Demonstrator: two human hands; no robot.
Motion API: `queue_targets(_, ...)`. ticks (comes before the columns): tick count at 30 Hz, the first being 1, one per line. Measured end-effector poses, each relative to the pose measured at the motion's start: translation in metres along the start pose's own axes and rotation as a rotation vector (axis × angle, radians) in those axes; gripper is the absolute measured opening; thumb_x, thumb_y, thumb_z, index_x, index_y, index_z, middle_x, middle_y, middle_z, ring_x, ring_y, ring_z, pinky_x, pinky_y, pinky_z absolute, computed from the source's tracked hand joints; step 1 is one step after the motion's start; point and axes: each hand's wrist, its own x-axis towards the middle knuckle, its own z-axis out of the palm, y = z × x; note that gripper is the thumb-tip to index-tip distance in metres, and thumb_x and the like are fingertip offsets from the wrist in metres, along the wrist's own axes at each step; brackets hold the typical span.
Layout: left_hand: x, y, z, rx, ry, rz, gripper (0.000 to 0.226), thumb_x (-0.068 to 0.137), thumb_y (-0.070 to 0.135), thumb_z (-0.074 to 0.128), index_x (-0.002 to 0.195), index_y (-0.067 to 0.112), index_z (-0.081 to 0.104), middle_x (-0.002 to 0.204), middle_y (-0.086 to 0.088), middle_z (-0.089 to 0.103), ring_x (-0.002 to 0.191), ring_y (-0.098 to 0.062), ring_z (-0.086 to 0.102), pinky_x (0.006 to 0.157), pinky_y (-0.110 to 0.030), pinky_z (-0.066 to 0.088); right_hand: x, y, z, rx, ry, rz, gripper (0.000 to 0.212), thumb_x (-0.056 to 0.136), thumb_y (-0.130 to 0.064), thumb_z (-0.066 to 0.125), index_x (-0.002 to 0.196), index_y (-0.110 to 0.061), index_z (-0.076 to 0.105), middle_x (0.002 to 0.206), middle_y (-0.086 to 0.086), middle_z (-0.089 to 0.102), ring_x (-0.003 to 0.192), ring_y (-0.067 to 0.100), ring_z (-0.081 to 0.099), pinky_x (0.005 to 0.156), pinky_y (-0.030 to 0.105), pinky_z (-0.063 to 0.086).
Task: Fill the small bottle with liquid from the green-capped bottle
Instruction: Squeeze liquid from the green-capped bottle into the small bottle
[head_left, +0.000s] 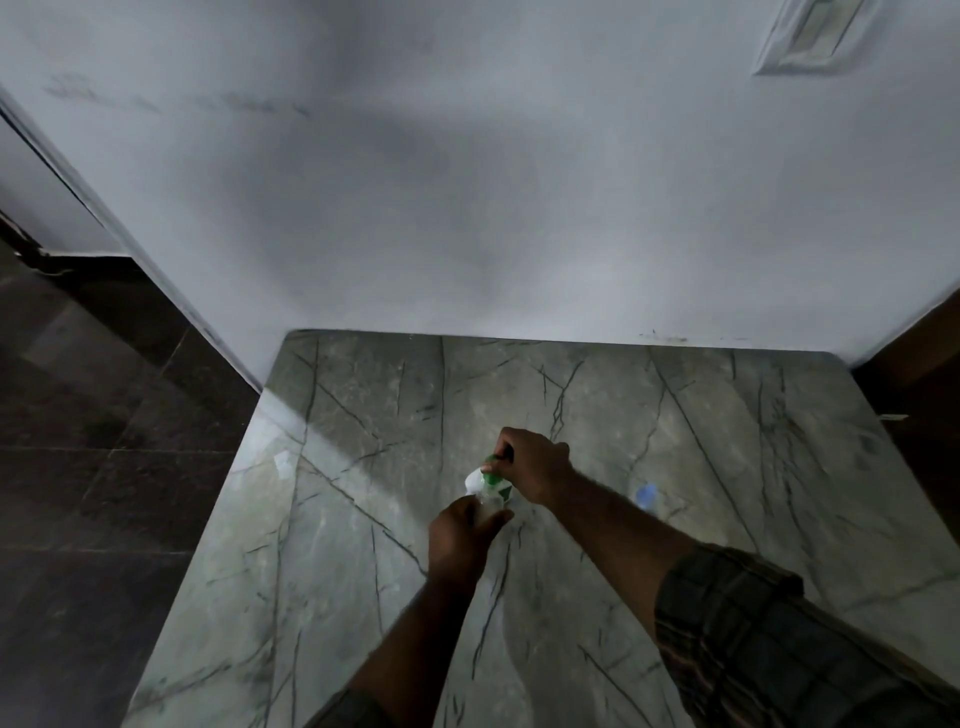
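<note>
On the grey veined table (363, 395), just below the middle of the frame, the left hand (462, 530) curls around the lower body of the bottle (491, 493). The bottle has a white and green label, and blur hides whatever is inside it. The right hand (535, 465) pinches its green cap (491, 458) from above. Further right, past the right forearm, the small bottle (645, 496) stands on the table untouched. It looks clear with a bluish top, and its contents cannot be told.
</note>
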Motion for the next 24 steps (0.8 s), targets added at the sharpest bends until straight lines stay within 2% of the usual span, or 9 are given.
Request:
queue_targets(4,0.002,0.005,0.0,-0.021,0.011,-0.001,0.023,0.076,0.04,0.08,0.09,0.026,0.069,0.069,0.009,0.068,0.06,0.006,0.061,0.05,-0.007,0.042,0.003,-0.003,-0.01,-0.001,-0.016,-0.009,0.028,0.082,-0.054,0.067,0.083,-0.029,0.054,0.086,-0.013,0.062,0.084,0.011,0.054,0.084,0.038,0.028)
queue_targets(8,0.004,0.006,-0.001,0.012,0.021,0.024,0.019,0.075,0.042,0.08,0.084,0.032,0.066,0.066,0.009,0.066,0.059,0.004,0.06,0.051,-0.009,0.043,0.003,-0.004,-0.012,-0.005,0.008,-0.012,0.029,0.083,-0.053,0.067,0.086,-0.027,0.057,0.089,-0.011,0.065,0.086,0.011,0.056,0.087,0.04,0.03)
queue_targets(11,0.003,0.0,0.0,-0.002,0.007,0.003,0.02,0.075,0.042,0.079,0.085,0.028,0.069,0.066,0.008,0.067,0.058,0.004,0.06,0.05,-0.009,0.043,0.0,-0.003,-0.006,-0.024,0.004,-0.004,0.027,0.085,-0.052,0.065,0.088,-0.026,0.057,0.092,-0.008,0.067,0.09,0.016,0.059,0.089,0.041,0.029)
queue_targets(19,0.005,0.007,0.0,-0.013,0.023,0.019,0.025,0.076,0.038,0.08,0.091,0.021,0.072,0.065,0.013,0.065,0.06,0.009,0.06,0.051,-0.005,0.041,0.006,-0.004,-0.012,-0.004,0.01,-0.008,0.027,0.083,-0.053,0.067,0.082,-0.029,0.055,0.083,-0.014,0.061,0.084,0.01,0.053,0.088,0.04,0.029)
queue_targets(24,0.004,0.003,0.002,0.004,0.006,-0.003,0.025,0.077,0.041,0.078,0.093,0.024,0.071,0.069,0.01,0.068,0.06,0.003,0.062,0.051,-0.009,0.043,0.004,-0.001,-0.004,-0.025,0.002,0.004,0.027,0.084,-0.054,0.065,0.085,-0.029,0.055,0.085,-0.012,0.063,0.083,0.012,0.055,0.088,0.041,0.029)
